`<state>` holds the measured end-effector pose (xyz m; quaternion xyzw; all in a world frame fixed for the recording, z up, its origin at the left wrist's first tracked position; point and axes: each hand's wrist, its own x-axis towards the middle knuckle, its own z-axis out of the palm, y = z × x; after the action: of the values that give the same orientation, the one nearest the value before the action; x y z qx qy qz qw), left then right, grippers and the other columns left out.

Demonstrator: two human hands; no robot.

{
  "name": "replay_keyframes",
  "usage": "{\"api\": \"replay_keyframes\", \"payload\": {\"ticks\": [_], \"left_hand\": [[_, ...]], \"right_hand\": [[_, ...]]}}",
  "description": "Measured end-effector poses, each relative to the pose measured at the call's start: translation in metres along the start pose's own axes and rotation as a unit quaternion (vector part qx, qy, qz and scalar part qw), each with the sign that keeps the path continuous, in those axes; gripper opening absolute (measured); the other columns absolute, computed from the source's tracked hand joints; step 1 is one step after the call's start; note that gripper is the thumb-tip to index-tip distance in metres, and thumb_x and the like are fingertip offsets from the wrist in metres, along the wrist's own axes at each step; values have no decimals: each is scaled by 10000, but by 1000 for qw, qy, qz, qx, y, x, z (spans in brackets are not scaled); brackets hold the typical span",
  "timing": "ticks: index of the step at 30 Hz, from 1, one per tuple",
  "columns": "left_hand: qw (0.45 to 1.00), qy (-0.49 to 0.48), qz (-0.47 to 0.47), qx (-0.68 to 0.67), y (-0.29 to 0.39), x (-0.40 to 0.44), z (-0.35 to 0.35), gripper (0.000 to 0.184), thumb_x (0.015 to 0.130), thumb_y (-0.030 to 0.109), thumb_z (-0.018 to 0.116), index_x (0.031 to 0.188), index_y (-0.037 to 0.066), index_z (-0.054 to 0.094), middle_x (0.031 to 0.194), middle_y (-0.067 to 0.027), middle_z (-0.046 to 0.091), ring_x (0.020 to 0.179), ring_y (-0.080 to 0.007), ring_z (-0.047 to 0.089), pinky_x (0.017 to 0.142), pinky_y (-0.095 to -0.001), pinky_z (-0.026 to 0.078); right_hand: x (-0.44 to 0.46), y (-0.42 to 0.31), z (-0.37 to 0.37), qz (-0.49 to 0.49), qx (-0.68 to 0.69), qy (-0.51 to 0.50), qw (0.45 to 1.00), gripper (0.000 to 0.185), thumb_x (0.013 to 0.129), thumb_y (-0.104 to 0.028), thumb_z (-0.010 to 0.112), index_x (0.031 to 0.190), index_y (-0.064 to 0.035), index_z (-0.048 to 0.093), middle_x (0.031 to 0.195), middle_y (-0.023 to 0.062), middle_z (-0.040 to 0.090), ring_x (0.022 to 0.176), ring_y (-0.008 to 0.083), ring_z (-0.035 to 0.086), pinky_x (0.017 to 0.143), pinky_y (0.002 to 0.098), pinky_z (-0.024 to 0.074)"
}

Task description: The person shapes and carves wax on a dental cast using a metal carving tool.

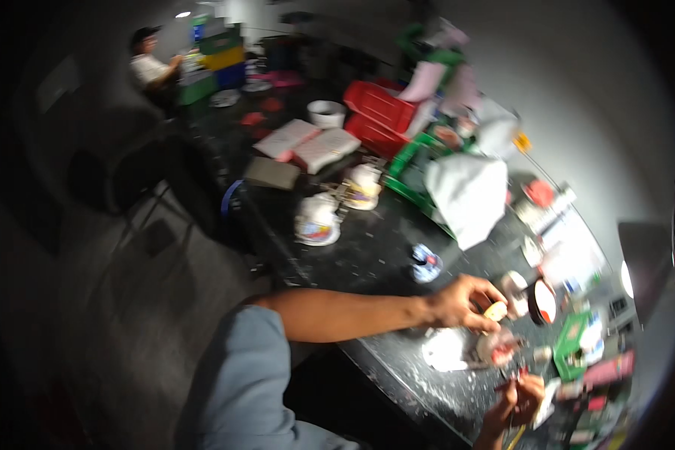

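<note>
My left hand [465, 302] reaches across the dark worktop with its fingers curled round a small pale-yellow piece [495, 310]; blur hides its exact kind. Just below it stands a small clear container with reddish contents [496, 348], beside a bright white sheet or patch [447, 349]. My right hand [523, 400], lower right, is closed in a pinch on a thin tool with a yellowish shaft [516, 436]. Some red shows near its fingertips, too smeared to name. A white jar [514, 289] and a dark bowl with a red and white inside [542, 301] are close to my left hand.
White lumpy pieces on metal frames [319, 219] stand on the worktop [367, 251], near an open book [326, 148]. Behind are a red bin [379, 112], a green crate [405, 169] and a white cloth or bag [469, 195]. A person [151, 71] sits far left.
</note>
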<state>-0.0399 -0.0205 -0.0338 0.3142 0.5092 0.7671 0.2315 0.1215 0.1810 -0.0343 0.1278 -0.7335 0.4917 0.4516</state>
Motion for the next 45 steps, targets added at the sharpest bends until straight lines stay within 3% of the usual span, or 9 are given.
{"api": "replay_keyframes", "payload": {"ticks": [1, 3, 5, 13, 25, 35, 40, 43, 45], "left_hand": [[997, 13, 53, 59, -8, 2, 1, 529, 767, 132, 877, 1215, 8, 626, 1117, -90, 681, 965, -144, 667, 813, -293, 585], [997, 7, 52, 49, 3, -1, 6, 526, 751, 125, 887, 1196, 7, 633, 1109, -84, 688, 945, -142, 677, 817, -295, 588], [992, 31, 48, 109, 7, -1, 8, 523, 748, 104, 884, 1198, 10, 634, 1111, -86, 690, 896, -129, 684, 806, -291, 588], [972, 40, 85, 215, 12, -8, 16, 517, 692, 11, 897, 1153, -9, 663, 1044, -67, 646, 813, -90, 678, 722, -217, 583], [971, 19, 89, 222, 15, -11, 18, 511, 665, 45, 923, 1112, -4, 680, 992, -65, 662, 806, -92, 688, 683, -220, 585], [970, 8, 99, 223, 17, -12, 21, 518, 656, 53, 930, 1108, -4, 682, 968, -58, 655, 809, -90, 686, 668, -211, 578], [987, -2, 45, 157, 19, -14, 22, 519, 672, 33, 916, 1119, -37, 663, 983, -74, 664, 821, -95, 690, 665, -213, 576], [992, -11, 21, 127, 20, -15, 23, 512, 681, 23, 908, 1122, -51, 659, 988, -86, 671, 826, -101, 693, 668, -216, 576], [992, -20, 27, 123, 20, -16, 24, 511, 685, 17, 904, 1127, -55, 658, 985, -89, 674, 828, -104, 695, 670, -218, 576]], "right_hand": [[1, -6, 6, 36, 18, 43, 998, 106, 770, 49, 588, 864, 7, 563, 743, 125, 594, 573, 157, 578, 486, 261, 468], [8, -5, 4, -27, -25, 2, 999, 133, 778, 87, 573, 886, 10, 565, 762, 127, 598, 587, 151, 583, 497, 263, 477], [8, -6, 0, 15, -36, -10, 999, 175, 754, 107, 590, 905, 21, 574, 767, 133, 607, 615, 161, 593, 519, 265, 480], [15, -1, -1, 32, -45, -31, 998, 219, 749, 156, 630, 937, 53, 584, 803, 134, 642, 648, 159, 621, 549, 250, 486], [15, 2, -1, 43, -73, -36, 996, 215, 772, 149, 650, 942, 37, 582, 812, 121, 641, 651, 142, 615, 547, 235, 469], [18, 1, 4, 39, -60, -28, 997, 202, 792, 156, 631, 951, 46, 574, 826, 131, 630, 629, 148, 636, 562, 241, 510], [18, -1, 5, 39, -53, -30, 997, 213, 785, 149, 641, 959, 45, 577, 833, 140, 642, 639, 157, 646, 559, 240, 513], [19, -1, 2, -23, -63, -73, 995, 235, 763, 136, 666, 962, 41, 585, 839, 153, 661, 646, 167, 654, 559, 247, 517], [19, -9, 9, -26, -50, -71, 996, 256, 738, 128, 685, 962, 37, 600, 844, 173, 680, 712, 213, 694, 608, 278, 556]]}}
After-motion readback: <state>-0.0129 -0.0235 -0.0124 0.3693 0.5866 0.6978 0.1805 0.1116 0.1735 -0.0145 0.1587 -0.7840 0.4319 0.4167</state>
